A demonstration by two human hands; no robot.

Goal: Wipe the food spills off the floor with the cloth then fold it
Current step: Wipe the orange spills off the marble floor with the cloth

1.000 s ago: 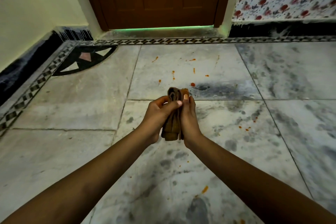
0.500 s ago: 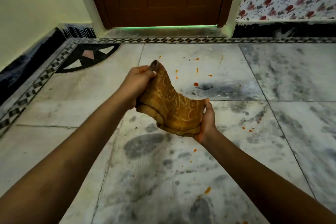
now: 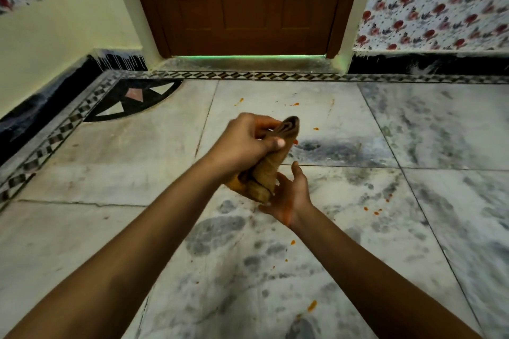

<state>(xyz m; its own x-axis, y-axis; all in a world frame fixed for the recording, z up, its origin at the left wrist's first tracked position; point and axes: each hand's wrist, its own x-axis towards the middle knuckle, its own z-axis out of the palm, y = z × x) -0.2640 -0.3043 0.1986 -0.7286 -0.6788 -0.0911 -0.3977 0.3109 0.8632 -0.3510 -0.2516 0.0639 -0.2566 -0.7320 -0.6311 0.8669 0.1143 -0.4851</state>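
A brown-orange cloth is bunched into a thick roll and held in the air above the marble floor. My left hand is closed round its upper end, with the rolled tip sticking out past the fingers. My right hand is below it, palm up and fingers spread, touching the cloth's lower end. Small orange food spills dot the floor: near the door, right of the cloth, at the right and close to me.
A brown wooden door stands straight ahead with a raised threshold. A patterned tile border runs along the walls. A yellow wall is on the left, and floral wallpaper is on the right.
The cloth was opened out between both hands half a second ago. Now it is bunched into a roll again, my left hand grips its top and my right hand has opened under it.
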